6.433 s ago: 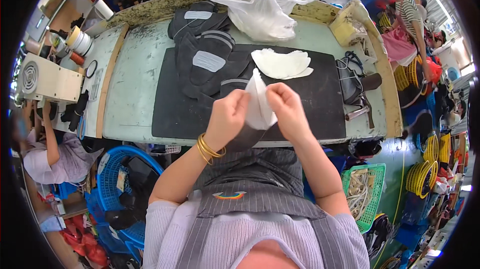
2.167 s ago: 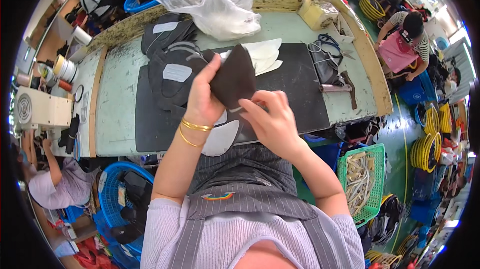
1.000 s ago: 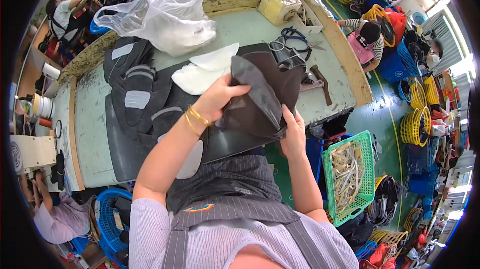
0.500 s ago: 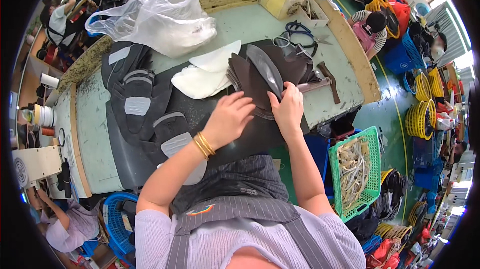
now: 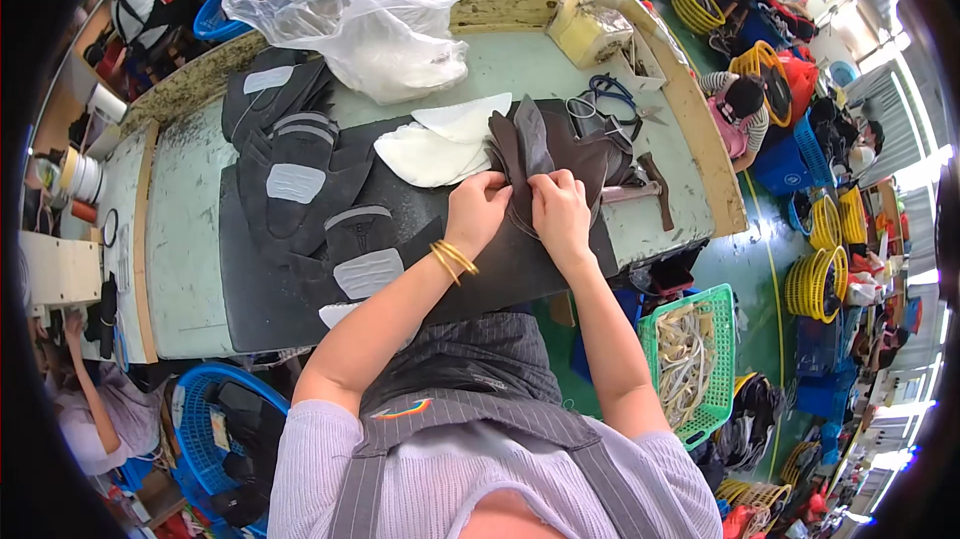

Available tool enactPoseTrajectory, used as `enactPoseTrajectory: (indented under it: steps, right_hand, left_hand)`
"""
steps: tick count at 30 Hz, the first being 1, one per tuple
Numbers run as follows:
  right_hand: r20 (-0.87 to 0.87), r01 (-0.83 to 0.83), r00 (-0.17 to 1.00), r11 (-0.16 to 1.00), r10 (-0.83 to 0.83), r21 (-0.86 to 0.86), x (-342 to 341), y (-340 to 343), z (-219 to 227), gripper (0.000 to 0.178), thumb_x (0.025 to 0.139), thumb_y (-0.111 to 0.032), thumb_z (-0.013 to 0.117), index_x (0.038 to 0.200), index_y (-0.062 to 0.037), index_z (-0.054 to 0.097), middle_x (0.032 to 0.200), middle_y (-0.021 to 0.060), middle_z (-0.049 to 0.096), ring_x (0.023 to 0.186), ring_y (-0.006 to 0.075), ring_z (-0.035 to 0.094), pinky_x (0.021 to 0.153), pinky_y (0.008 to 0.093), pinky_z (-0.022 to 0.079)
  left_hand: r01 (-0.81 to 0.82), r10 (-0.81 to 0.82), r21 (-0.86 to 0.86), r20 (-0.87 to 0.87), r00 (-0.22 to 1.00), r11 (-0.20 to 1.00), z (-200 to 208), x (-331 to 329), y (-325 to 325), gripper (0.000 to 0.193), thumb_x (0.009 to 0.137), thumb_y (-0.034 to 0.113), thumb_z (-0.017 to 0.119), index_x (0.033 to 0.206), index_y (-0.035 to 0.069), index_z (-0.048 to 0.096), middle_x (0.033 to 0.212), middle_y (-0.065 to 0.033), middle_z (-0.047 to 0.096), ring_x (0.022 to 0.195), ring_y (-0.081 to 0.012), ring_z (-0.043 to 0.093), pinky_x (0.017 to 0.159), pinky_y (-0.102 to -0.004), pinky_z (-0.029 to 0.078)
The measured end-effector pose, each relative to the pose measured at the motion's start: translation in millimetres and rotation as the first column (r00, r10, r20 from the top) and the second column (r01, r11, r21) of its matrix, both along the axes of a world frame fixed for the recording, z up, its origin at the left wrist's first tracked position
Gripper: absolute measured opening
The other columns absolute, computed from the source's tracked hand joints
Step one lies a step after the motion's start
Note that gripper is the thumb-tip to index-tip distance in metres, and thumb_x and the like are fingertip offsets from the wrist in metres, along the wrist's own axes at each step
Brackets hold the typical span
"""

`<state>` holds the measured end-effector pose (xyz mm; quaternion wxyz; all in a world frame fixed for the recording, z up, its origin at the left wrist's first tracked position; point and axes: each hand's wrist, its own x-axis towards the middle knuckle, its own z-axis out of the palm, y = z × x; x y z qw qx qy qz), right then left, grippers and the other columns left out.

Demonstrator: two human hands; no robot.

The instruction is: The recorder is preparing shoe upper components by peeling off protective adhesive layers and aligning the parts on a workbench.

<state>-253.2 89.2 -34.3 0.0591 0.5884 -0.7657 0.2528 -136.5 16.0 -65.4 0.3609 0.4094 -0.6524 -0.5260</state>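
My left hand [image 5: 477,213] pinches the left edge of a dark brown flat cut piece [image 5: 507,147], which looks like leather. Close beside it, my right hand [image 5: 563,216] has thumb and fingers closed on the lower end of a grey, glossy curved piece [image 5: 534,135]. More brown cut pieces [image 5: 583,151] lie stacked beneath and to the right; my fingers hide part of the stack. White soft pads [image 5: 425,152] sit just left of it. Farther left are several dark grey shoe uppers [image 5: 268,174] with light grey patches, on a black mat [image 5: 510,274].
A hammer [image 5: 657,194] and blue-handled scissors [image 5: 612,91] lie right of the stack. A clear plastic bag [image 5: 385,34] stands at the back. Wooden boards [image 5: 715,154] edge the table. A green basket of strips [image 5: 722,369] is at lower right. A co-worker [image 5: 738,109] sits beyond.
My left hand has moved in to the brown piece and closed on its edge. The brown and grey pieces now stand more upright and folded together between my hands. The view has shifted slightly.
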Motion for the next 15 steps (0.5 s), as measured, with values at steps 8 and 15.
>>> enactPoseTrajectory:
  steps: [8, 15]
  right_hand:
    - [0.271, 0.015, 0.963, 0.998, 0.002, -0.061, -5.1, 3.7, -5.4, 0.017, 0.08, -0.021, 0.066, 0.087, -0.0064, 0.065, 0.081, 0.0047, 0.057, 0.077, 0.023, 0.057, 0.066, 0.0343, 0.047]
    - [0.565, 0.006, 0.82, 0.984, 0.095, -0.175, -21.5, 1.8, -19.1, 0.016, 0.085, -0.014, 0.06, 0.091, 0.0, 0.064, 0.076, 0.0066, 0.059, 0.062, 0.0159, 0.058, 0.059, 0.0271, 0.045]
  left_hand:
    - [0.067, -0.062, 0.207, -0.03, 0.998, 0.976, 1.4, -13.6, -13.0, 0.013, 0.083, 0.01, 0.065, 0.085, -0.003, 0.067, 0.071, -0.0015, 0.063, 0.06, -0.007, 0.052, 0.053, -0.0214, 0.041]
    - [0.08, -0.085, 0.212, 0.013, 0.996, 0.974, 6.2, -9.9, -11.8, 0.015, 0.084, 0.013, 0.062, 0.088, -0.002, 0.066, 0.073, -0.0026, 0.064, 0.064, -0.0081, 0.055, 0.055, -0.0225, 0.043]
